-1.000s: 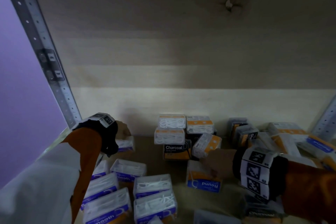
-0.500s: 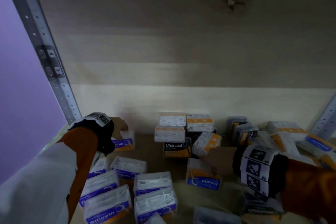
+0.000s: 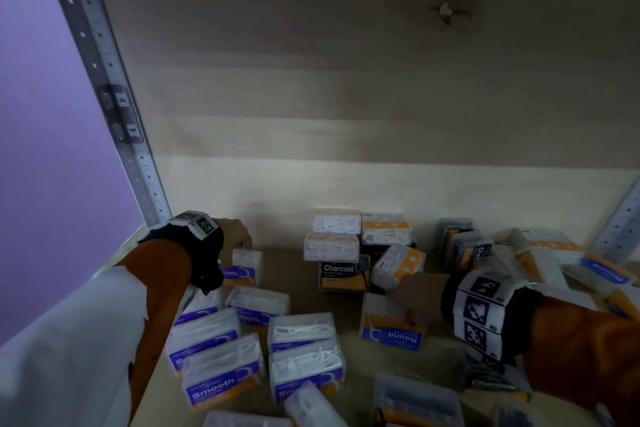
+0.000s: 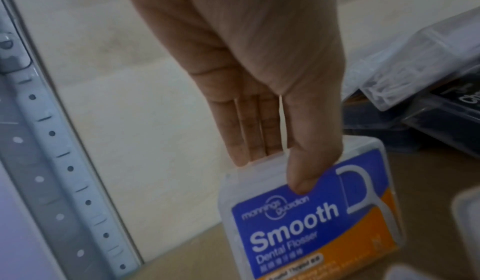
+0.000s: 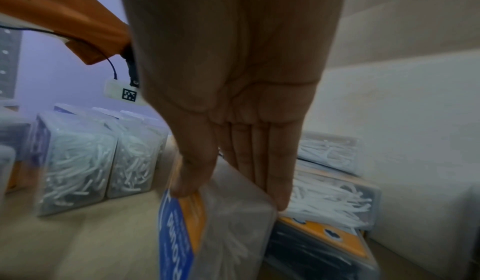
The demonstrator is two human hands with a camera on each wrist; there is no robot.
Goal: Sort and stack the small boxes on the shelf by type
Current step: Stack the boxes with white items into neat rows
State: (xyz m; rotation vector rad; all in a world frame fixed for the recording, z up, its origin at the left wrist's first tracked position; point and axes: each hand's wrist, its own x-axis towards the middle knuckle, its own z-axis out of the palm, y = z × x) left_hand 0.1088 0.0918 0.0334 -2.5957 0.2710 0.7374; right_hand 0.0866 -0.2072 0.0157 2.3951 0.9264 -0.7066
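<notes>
My left hand pinches a clear Smooth box with a blue and orange label at the back left of the shelf. In the left wrist view the thumb lies on the label and the fingers on the back of that Smooth box, whose base is at the shelf board. My right hand grips a clear Round box at mid shelf. The right wrist view shows my right hand with thumb and fingers clamped on either side of the Round box.
Several Smooth boxes lie in rows at the front left. A Charcoal box carries white boxes at the back centre. More mixed boxes pile at the right. A metal upright bounds the left side.
My left hand has carried the Smooth box down toward the shelf at the back left. The right hand stays on the Round box, barely shifted.
</notes>
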